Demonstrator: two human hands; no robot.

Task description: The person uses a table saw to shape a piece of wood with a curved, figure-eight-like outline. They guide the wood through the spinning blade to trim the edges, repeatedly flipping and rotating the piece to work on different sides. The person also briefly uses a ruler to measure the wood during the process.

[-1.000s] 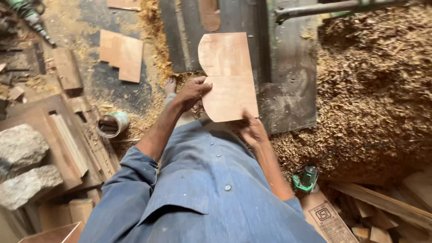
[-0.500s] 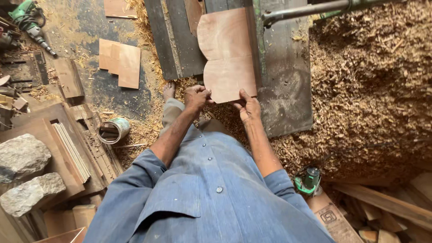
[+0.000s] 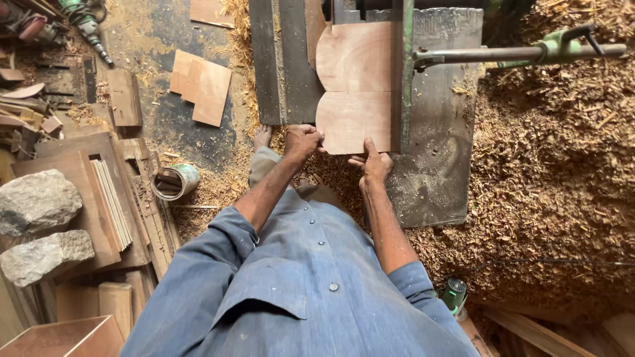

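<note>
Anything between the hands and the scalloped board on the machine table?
Nothing visible. The left hand grips the scalloped board's near-left corner; the right hand has fingertips on its near edge. The board lies flat on the machine table, its right edge against the upright green fence.

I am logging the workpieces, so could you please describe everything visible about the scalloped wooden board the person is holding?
The scalloped wooden board is a thin, flat, pale reddish-brown panel whose left edge is cut into two rounded lobes. It lies flat on the grey machine table, its right edge against the green upright fence. The left hand holds its near left corner; the right hand presses its near edge.
</note>
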